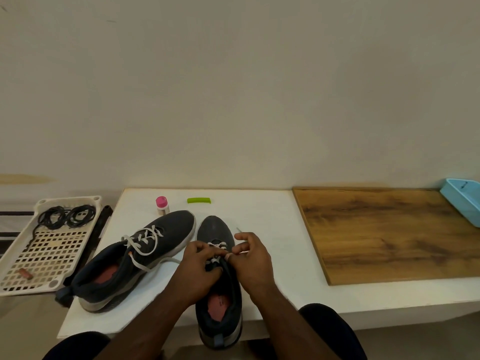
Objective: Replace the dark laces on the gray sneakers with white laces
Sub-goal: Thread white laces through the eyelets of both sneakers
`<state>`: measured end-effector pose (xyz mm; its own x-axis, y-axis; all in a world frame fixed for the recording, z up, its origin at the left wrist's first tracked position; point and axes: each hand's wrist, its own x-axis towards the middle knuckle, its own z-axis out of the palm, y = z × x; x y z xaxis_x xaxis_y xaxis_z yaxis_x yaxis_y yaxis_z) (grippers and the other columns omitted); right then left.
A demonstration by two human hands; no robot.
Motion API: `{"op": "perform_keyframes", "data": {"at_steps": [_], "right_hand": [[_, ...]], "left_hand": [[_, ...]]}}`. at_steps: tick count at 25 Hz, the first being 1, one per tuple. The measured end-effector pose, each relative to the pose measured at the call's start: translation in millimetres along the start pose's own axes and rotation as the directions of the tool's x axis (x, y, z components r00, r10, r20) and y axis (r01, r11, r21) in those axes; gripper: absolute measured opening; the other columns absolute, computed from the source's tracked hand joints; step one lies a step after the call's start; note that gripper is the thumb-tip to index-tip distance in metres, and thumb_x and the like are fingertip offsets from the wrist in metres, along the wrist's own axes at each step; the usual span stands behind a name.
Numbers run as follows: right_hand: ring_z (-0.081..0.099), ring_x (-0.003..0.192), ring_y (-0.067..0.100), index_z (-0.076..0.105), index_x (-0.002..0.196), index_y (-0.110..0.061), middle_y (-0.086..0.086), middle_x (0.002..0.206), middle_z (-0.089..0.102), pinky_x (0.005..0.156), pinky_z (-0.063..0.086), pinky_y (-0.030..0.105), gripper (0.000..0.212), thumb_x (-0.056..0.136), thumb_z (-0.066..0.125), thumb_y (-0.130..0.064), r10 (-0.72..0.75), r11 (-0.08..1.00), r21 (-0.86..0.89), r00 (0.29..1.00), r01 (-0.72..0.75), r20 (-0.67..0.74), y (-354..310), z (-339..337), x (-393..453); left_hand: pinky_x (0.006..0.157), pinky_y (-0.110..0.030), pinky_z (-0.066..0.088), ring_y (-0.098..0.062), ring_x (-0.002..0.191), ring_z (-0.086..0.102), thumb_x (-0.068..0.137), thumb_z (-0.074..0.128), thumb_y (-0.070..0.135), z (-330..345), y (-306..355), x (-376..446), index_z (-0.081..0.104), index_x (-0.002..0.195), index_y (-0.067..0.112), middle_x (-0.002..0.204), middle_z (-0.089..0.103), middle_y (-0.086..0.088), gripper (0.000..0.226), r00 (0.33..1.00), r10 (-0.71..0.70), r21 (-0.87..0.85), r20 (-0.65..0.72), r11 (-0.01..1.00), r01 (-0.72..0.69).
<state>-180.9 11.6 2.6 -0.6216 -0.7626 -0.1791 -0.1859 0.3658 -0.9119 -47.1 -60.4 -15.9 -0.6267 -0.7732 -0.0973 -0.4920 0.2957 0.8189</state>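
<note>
Hands meet over the right sneaker [219, 279] at 6 o'clock on the white worktop [272, 224], its heel past the near edge. The left hand [200, 268] rests on the tongue, fingers curled onto a white lace [217, 246] crossing. The right hand [250, 258] pinches the same lace between thumb and forefinger at the shoe's right eyelets, with a lace tip showing just beyond the knuckles. The left sneaker [135, 258] lies at 9 o'clock of the first, toe angled toward 1 o'clock, already threaded in white, loose ends trailing onto the worktop. Dark laces [66, 216] sit coiled at the far end of a perforated tray [44, 258] at the far left. At 12 o'clock stand a pink-capped bottle [162, 205] and a green piece [199, 200]. A wood board [389, 232] lies at 3 o'clock, a blue bin [461, 201] at its far corner.
</note>
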Motion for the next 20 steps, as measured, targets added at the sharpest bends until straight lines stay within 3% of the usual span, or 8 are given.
{"op": "perform_keyframes", "data": {"at_steps": [4, 7, 9, 13, 15, 17, 19, 20], "right_hand": [[0.061, 0.074, 0.01, 0.065, 0.103, -0.02, 0.003, 0.087, 0.061, 0.065, 0.055, 0.021, 0.039, 0.078, 0.071, 0.009, -0.028, 0.928, 0.364, 0.988, 0.082, -0.152, -9.2, -7.6, 1.9], [0.063, 0.077, 0.013, 0.066, 0.104, -0.016, 0.007, 0.085, 0.061, 0.073, 0.058, 0.025, 0.036, 0.08, 0.069, 0.012, -0.045, 0.871, 0.465, 0.968, 0.16, -0.249, -10.8, -17.2, 3.8], [0.064, 0.083, 0.022, 0.066, 0.105, -0.019, 0.007, 0.088, 0.062, 0.074, 0.059, 0.033, 0.036, 0.083, 0.066, 0.009, 0.029, 0.873, 0.482, 0.978, 0.076, -0.208, -8.4, -19.4, 5.9], [0.066, 0.087, 0.023, 0.062, 0.112, -0.019, 0.013, 0.098, 0.066, 0.071, 0.058, 0.03, 0.028, 0.089, 0.069, -0.005, 0.227, 0.835, 0.514, 0.974, -0.198, 0.006, 1.2, -14.1, 9.6], [0.069, 0.09, 0.024, 0.065, 0.108, -0.017, 0.008, 0.097, 0.07, 0.075, 0.06, 0.032, 0.025, 0.087, 0.072, -0.007, 0.127, 0.924, 0.375, 0.986, -0.078, -0.107, 0.5, -10.3, 9.2], [0.069, 0.09, 0.017, 0.07, 0.095, -0.023, -0.004, 0.092, 0.071, 0.081, 0.06, 0.033, 0.022, 0.085, 0.07, -0.003, -0.153, 0.961, 0.212, 0.979, 0.18, -0.135, -7.4, -9.7, 3.2], [0.069, 0.088, 0.013, 0.071, 0.082, -0.029, -0.008, 0.089, 0.072, 0.082, 0.058, 0.03, 0.028, 0.082, 0.063, -0.001, -0.396, 0.916, 0.113, 0.911, 0.384, 0.116, -17.6, -10.7, -9.2], [0.069, 0.087, 0.011, 0.071, 0.079, -0.029, -0.009, 0.089, 0.072, 0.082, 0.057, 0.028, 0.03, 0.08, 0.06, -0.001, -0.435, 0.896, 0.042, 0.857, 0.442, 0.275, -21.1, -10.8, -17.1]], "left_hand": [[0.103, -0.019, 0.042, -0.012, 0.117, 0.049, 0.087, 0.07, 0.02, -3.3, 0.4, -0.7, 0.06, 0.113, 0.046, 0.125, 0.036, 0.009, 0.038, 1.0, -0.019, 0.01, 0.0, 1.0, 0.019], [0.106, -0.025, 0.043, -0.013, 0.119, 0.049, 0.087, 0.071, 0.021, -3.7, 1.2, -1.5, 0.062, 0.116, 0.041, 0.129, 0.035, 0.009, 0.037, 0.999, -0.048, -0.005, 0.006, 0.999, 0.048], [0.104, -0.023, 0.043, -0.013, 0.118, 0.048, 0.087, 0.071, 0.021, -4.2, 2.0, -2.5, 0.063, 0.117, 0.04, 0.128, 0.035, 0.01, 0.036, 0.999, -0.051, -0.007, 0.014, 0.999, 0.051], [0.093, -0.012, 0.041, -0.008, 0.114, 0.049, 0.089, 0.068, 0.021, -5.4, 6.6, -4.1, 0.067, 0.114, 0.036, 0.123, 0.04, 0.011, 0.029, 0.998, -0.056, -0.068, 0.016, 0.996, 0.057], [0.088, -0.011, 0.044, -0.005, 0.109, 0.055, 0.093, 0.063, 0.022, -7.1, 15.5, -2.7, 0.071, 0.108, 0.031, 0.119, 0.052, 0.009, 0.02, 0.993, -0.094, -0.162, -0.074, 0.983, 0.081], [0.082, -0.024, 0.051, -0.008, 0.094, 0.064, 0.096, 0.059, 0.027, -14.3, 29.4, -1.7, 0.074, 0.101, 0.026, 0.1, 0.069, 0.008, 0.017, 0.964, -0.23, -0.361, -0.133, 0.917, 0.17], [0.062, -0.028, 0.044, -0.01, 0.063, 0.059, 0.098, 0.055, 0.037, -26.4, 42.3, -1.3, 0.074, 0.102, 0.02, 0.078, 0.071, 0.005, 0.026, 0.934, -0.357, -0.613, 0.014, 0.735, 0.29], [0.055, -0.027, 0.036, -0.009, 0.054, 0.049, 0.099, 0.054, 0.04, -32.1, 46.8, -2.6, 0.072, 0.106, 0.017, 0.076, 0.071, 0.002, 0.03, 0.924, -0.363, -0.69, 0.122, 0.638, 0.342]]}}
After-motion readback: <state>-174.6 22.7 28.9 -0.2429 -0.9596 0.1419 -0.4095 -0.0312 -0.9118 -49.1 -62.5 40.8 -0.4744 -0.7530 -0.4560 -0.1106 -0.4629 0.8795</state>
